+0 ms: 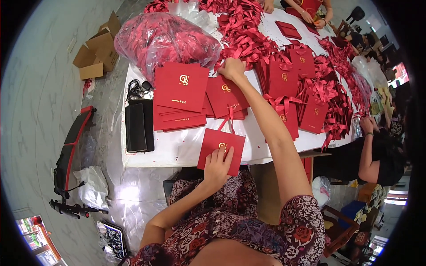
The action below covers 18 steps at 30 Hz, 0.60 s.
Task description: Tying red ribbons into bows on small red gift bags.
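Note:
A square red paper bag (208, 155) with a gold emblem lies across the table's near edge, a loop of red ribbon (231, 116) rising from its top. My left hand (217, 165) rests on its face, fingers laid flat and slightly apart. Stretched out across the table, my right hand (234, 69) is closed at the edge of a heap of red ribbons (248, 42), with a red ribbon at its fingers; the fingertips are partly hidden. Between the hands sit stacked red bags (181, 91) and another stack of red bags (226, 95).
Beyond my left side are a black case (136, 128), a coiled black cable (136, 90) and a clear plastic sack of red material (166, 40). More ribboned red bags (284, 82) stand on the right. Co-workers' hands (313, 18) work at the far end. An open carton (98, 51) sits beside the table.

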### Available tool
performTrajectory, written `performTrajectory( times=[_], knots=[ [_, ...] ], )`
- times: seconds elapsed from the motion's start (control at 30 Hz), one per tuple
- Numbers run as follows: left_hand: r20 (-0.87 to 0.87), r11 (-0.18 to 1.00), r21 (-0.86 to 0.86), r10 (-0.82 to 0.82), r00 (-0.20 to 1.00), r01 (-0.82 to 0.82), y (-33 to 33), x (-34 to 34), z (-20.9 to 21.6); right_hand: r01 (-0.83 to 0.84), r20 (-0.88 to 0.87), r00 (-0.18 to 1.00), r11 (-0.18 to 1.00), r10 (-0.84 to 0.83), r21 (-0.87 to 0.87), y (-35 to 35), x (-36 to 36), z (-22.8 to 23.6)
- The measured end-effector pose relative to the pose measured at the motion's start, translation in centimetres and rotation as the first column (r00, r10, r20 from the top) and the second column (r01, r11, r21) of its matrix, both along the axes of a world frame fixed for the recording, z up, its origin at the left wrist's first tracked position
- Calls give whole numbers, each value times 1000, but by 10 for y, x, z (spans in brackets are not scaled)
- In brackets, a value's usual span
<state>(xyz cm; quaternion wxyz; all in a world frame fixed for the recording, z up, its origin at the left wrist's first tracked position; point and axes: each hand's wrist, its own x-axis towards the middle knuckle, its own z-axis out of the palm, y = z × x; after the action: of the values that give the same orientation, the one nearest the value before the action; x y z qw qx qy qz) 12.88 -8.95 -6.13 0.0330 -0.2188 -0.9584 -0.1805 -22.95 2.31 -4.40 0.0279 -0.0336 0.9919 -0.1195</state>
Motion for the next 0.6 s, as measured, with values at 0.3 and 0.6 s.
performTrajectory(
  times=[0.3,0.6],
  knots=[
    [81,968,234,76,994,-93,0,-24,5,-314,-392,920,614,9,-724,25,112,46],
    [726,-38,501,-525,444,-864,-17,-71,13,-629,-484,764,663,427,-406,28,283,8]
  ],
)
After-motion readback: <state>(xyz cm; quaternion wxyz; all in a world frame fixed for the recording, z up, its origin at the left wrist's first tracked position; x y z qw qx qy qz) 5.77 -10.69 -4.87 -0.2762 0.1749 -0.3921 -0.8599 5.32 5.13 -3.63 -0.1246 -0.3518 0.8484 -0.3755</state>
